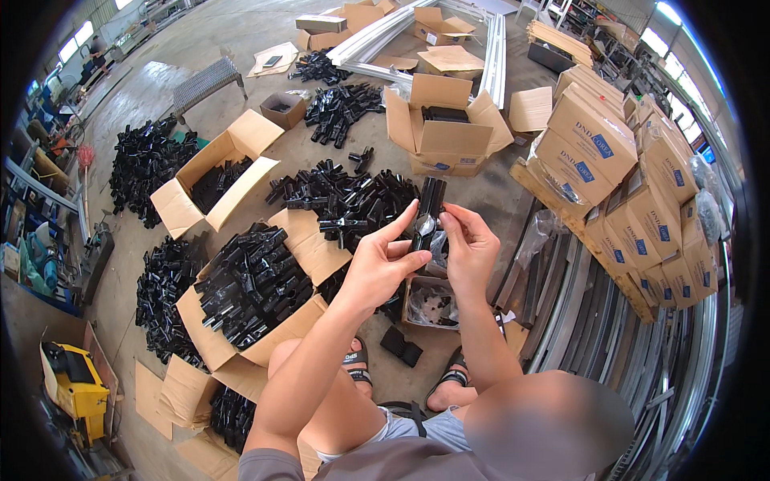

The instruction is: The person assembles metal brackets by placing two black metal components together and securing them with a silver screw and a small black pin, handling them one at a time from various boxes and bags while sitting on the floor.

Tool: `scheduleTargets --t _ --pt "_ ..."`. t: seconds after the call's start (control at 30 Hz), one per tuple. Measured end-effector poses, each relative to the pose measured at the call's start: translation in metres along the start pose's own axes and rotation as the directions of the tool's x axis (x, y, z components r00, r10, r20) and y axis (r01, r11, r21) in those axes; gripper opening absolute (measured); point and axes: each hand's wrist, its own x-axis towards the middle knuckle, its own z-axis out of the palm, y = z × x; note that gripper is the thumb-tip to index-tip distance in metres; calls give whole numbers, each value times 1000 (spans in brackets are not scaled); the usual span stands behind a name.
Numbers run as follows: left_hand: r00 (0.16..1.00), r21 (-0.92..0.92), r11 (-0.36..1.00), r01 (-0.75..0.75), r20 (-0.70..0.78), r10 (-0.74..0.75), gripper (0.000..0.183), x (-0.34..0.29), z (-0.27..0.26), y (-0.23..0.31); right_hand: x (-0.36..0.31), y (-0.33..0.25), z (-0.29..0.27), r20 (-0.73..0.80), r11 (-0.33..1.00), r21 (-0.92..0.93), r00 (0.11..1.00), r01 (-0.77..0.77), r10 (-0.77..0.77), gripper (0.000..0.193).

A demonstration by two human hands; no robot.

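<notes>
Out in front of me, my left hand (378,263) and my right hand (468,240) hold a glossy black tubular fitting (434,192) upright between them. My left fingers are closed around its lower part, and my right thumb and fingertips pinch its right side. A round, shiny spot shows midway down the fitting. Beneath my hands, a small open carton (425,317) contains a clear plastic bag with small metal pieces (433,306). Beyond my left hand spreads a loose pile of similar black fittings (329,196).
An open carton full of black fittings (253,280) stands to my left, with more fitting heaps (148,164) past it. Ahead is another open carton (445,144). Stacked sealed cartons (585,144) and long metal bars (561,313) lie right. A black piece (400,346) rests between my feet.
</notes>
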Motion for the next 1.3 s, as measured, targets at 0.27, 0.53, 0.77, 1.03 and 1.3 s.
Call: scheduleTargets --t 0.27,0.53,0.77,1.03,1.3 --pt "999 8 1000 -27 -20 27 84 0 7 -3 5 -8 -5 132 941 -339 991 9 38 31" --pt "1000 -44 999 -23 -12 22 85 1 9 -5 -3 -14 -3 143 925 -293 967 243 -209 21" --pt "1000 -17 1000 -17 21 17 84 1 8 -9 -2 12 -13 102 930 -279 971 239 -218 20" --pt "1000 12 1000 -14 7 14 83 1 9 -4 -3 4 1 84 913 -345 976 219 -202 29" --pt "999 91 995 -52 17 50 84 4 4 -16 -5 22 -5 56 947 -316 998 53 -37 45"
